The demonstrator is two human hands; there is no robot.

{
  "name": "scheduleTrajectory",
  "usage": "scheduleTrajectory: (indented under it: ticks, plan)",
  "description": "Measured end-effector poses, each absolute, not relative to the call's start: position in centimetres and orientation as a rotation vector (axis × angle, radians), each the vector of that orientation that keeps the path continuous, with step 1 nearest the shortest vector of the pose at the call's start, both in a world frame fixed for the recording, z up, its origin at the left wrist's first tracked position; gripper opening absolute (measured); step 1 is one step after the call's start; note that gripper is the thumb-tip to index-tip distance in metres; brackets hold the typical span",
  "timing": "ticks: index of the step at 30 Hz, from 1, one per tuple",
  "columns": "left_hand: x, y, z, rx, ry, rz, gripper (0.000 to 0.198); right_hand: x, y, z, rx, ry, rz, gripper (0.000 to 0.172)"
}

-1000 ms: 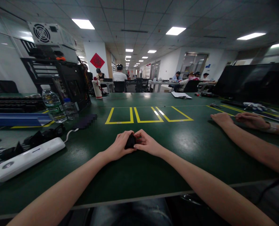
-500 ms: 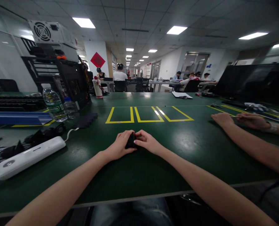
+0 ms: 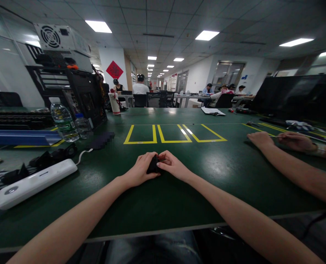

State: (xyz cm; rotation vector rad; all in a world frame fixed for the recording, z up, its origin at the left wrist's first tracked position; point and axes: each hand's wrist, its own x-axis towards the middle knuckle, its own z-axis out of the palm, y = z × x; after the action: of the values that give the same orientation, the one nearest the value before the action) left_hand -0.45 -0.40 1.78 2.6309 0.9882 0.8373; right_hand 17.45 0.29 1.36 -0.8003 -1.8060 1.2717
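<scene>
Just in front of me on the green table [image 3: 185,194] is a small black block-like object [image 3: 152,165], its exact kind too dark to make out. My left hand [image 3: 141,169] is closed around its left side, thumb low at the front and fingers over the top. From the other side my right hand [image 3: 170,164] touches it, thumb and fingers closed in a pinch at its right edge. Fingers cover much of the object's upper and side faces.
Yellow tape outlines [image 3: 175,141] lie beyond my hands. Left are a white power strip [image 3: 38,183], a water bottle [image 3: 64,123] and a computer case [image 3: 83,99]. A co-worker's arms [image 3: 292,168] reach in from the right, near a monitor [image 3: 297,99]. A clipboard [image 3: 212,111] lies farther back.
My right hand's fingers have shifted very slightly on the black object. My left hand stays where it was.
</scene>
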Motion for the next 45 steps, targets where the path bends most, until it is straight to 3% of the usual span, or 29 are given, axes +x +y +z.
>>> scheduleTrajectory:
  ticks: [9, 15, 28, 34, 40, 45]
  plan:
    - [-0.4, -0.39, 1.71, 2.636, 0.985, 0.83, 0.058, 17.78, -0.27, 1.94, -0.72, -1.853, 1.311, 0.031]
    - [-0.51, -0.58, 1.94, 2.626, 0.976, 0.813, 0.059, 17.64, -0.08, 1.75, -0.762, -1.843, 1.263, 0.02]
    - [-0.51, -0.35, 1.66, 2.626, 0.973, 0.833, 0.06, 17.88, -0.04, 1.72, -0.746, -1.856, 1.318, 0.028]
    - [-0.43, -0.44, 1.79, 2.627, 0.988, 0.836, 0.059, 17.59, 0.08, 1.45, -0.77, -1.848, 1.243, 0.019]
    - [-0.47, -0.47, 1.82, 2.616, 0.994, 0.828, 0.059, 17.47, 0.27, 1.29, -0.839, -1.827, 1.255, 0.028]
    - [-0.47, -0.42, 1.77, 2.627, 0.98, 0.831, 0.059, 17.65, 0.23, 1.35, -0.813, -1.842, 1.306, 0.025]
